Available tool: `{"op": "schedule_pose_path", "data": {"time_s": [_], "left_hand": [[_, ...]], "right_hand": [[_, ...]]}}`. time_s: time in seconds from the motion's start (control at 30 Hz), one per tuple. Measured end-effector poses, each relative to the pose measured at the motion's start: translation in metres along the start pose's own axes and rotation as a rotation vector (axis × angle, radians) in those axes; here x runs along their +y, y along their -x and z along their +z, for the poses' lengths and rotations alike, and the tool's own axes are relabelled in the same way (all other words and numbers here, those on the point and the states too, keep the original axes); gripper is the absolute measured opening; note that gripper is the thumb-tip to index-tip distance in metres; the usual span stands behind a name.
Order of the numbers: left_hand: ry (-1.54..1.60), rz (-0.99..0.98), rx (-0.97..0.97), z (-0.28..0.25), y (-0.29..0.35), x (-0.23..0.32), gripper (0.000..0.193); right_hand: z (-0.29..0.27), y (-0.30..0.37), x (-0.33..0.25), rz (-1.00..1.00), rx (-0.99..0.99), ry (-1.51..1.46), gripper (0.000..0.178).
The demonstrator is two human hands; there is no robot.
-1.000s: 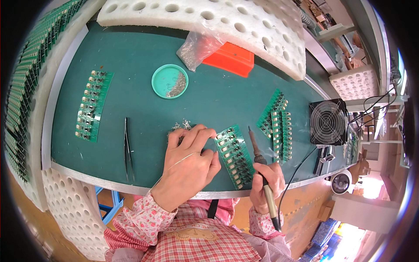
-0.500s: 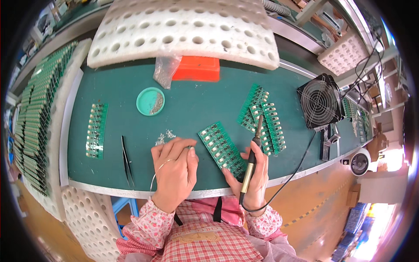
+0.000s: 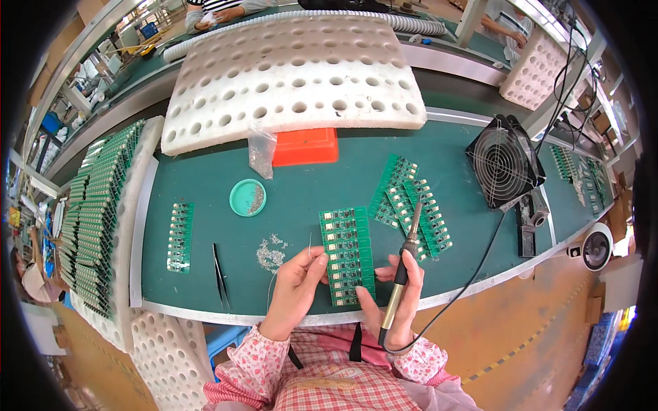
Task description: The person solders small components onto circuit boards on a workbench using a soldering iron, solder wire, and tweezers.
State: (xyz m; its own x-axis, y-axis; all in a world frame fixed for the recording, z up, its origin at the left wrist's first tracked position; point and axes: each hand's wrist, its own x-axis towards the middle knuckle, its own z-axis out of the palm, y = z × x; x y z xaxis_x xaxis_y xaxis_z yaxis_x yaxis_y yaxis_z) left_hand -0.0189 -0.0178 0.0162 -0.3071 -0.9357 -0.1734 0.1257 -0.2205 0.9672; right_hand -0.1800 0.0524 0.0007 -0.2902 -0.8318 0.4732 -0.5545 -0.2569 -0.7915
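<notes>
My left hand [image 3: 295,291] is closed in a pinch on thin solder wire [image 3: 270,293], a short end of which sticks up past the fingertips. Those fingertips are at the left edge of a green circuit board panel [image 3: 364,240] lined with rows of small parts. My right hand [image 3: 406,301] grips a soldering iron [image 3: 392,307] with a black and gold handle, its tip pointing up and away. Thumb and fingers of the same hand also touch the panel's lower right side. Several similar boards [image 3: 430,218] overlap just beyond the iron's tip.
Small loose parts [image 3: 271,255], tweezers [image 3: 219,277], a green dish [image 3: 248,198] and a single board [image 3: 180,236] lie to the left. An orange-red box [image 3: 305,147] and white foam [image 3: 281,103] stand behind. At right is a black fan [image 3: 504,164]; stacked boards [image 3: 103,212] fill the far left.
The board panel has turned from slanted to nearly upright and shifted slightly. My left hand has moved right to its edge, while my right hand keeps the iron. The whole view has shifted too.
</notes>
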Motion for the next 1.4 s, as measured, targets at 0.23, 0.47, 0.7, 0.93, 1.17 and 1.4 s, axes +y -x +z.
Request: {"op": "schedule_pose_path", "data": {"time_s": [0.23,0.47,0.7,0.93,1.17,1.4], "left_hand": [[0.028,-0.029,-0.037,-0.002,-0.003,0.002,0.022],[0.007,-0.043,-0.043,-0.004,-0.003,0.0,0.023],[-0.022,-0.009,-0.059,-0.005,-0.003,0.0,0.026],[0.074,-0.095,-0.068,-0.011,-0.005,-0.003,0.028],[0.088,-0.1,-0.066,-0.013,-0.006,-0.007,0.029],[0.064,-0.085,-0.076,-0.014,-0.006,-0.007,0.028]], "right_hand": [[0.003,0.003,0.009,0.018,0.042,-0.086,0.081],[0.003,0.003,0.01,-0.032,0.047,-0.066,0.071],[0.0,0.005,0.011,-0.037,0.037,-0.065,0.063],[0.001,0.004,0.008,0.015,0.044,-0.135,0.057],[0.0,0.005,0.016,-0.063,0.028,-0.086,0.054],[0.001,0.006,0.014,-0.012,0.04,-0.159,0.057]]}}
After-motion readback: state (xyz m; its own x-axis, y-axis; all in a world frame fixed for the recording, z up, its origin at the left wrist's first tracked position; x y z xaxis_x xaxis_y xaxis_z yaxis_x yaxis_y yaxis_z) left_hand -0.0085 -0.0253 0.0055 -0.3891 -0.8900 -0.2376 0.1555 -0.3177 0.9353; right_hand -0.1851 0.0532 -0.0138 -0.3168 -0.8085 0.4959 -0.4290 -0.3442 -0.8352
